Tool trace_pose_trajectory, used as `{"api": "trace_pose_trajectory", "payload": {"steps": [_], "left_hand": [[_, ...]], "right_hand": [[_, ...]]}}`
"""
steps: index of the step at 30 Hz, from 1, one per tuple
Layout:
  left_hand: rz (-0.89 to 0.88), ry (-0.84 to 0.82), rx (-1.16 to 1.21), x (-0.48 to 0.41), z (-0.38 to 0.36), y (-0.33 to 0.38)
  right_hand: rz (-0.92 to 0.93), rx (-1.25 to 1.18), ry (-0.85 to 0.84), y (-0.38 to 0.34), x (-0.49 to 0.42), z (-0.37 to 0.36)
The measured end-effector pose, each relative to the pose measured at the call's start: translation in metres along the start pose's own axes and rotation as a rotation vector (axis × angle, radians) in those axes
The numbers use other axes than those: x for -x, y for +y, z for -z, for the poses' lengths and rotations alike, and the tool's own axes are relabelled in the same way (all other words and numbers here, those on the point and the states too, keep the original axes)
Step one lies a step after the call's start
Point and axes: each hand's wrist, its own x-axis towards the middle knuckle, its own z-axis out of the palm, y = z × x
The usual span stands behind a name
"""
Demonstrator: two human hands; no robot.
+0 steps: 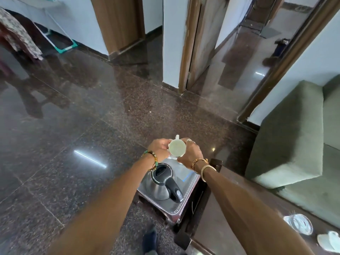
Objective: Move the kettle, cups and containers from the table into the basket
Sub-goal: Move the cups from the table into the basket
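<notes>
A home: polished granite floor point(73, 107), green sofa point(287, 137), wooden door frames point(185, 45).

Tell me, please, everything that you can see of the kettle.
The kettle has a rounded body of what looks like brushed steel, a black lid and a black handle that bears a switch. It stands upright with its lid closed in the basket, its handle turned toward the person and to the right. Neither hand holds it: the left hand and the right hand grip a white cup beyond it.
</notes>
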Motion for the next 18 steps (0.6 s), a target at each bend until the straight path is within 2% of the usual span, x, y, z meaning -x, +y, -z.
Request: {"api": "trace_pose_trajectory", "payload": {"steps": [10, 18], "left_hand": [[0.029, -0.109, -0.115, -0.054, -0.064, -0.013], [0.216, -0.133, -0.184, -0.078, -0.126, -0.048]], "right_hand": [[-0.184, 0.014, 0.014, 0.064, -0.017, -0.007], [-0.218, 0.112, -0.057, 0.13, -0.023, -0.028]]}}
